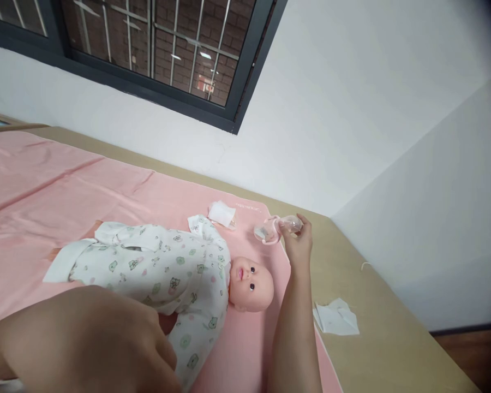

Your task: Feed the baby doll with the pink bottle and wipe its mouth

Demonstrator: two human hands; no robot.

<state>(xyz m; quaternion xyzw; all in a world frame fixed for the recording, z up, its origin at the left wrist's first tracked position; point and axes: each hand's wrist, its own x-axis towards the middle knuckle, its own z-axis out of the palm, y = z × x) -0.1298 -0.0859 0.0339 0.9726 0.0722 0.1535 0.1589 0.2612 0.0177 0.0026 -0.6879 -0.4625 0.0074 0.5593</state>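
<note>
A clear baby bottle (272, 230) with a pink collar and pink handles lies on its side near the mat's far right corner. My right hand (298, 237) is closed around its right end, thumb and fingers on the clear part. A bald baby doll (163, 262) in a white patterned suit lies on its back, head to the right. In the lower left, close to the camera, my left hand (102, 344) is curled over the doll's near side. Its fingertips are hidden, so what they hold does not show.
A pink mat (65, 180) covers much of the tan table (364, 305). White tissue (222, 214) lies by the doll's far sleeve, and another white tissue (337, 316) lies right of my forearm. Behind stand a white wall (311, 109) and a barred window (167, 49).
</note>
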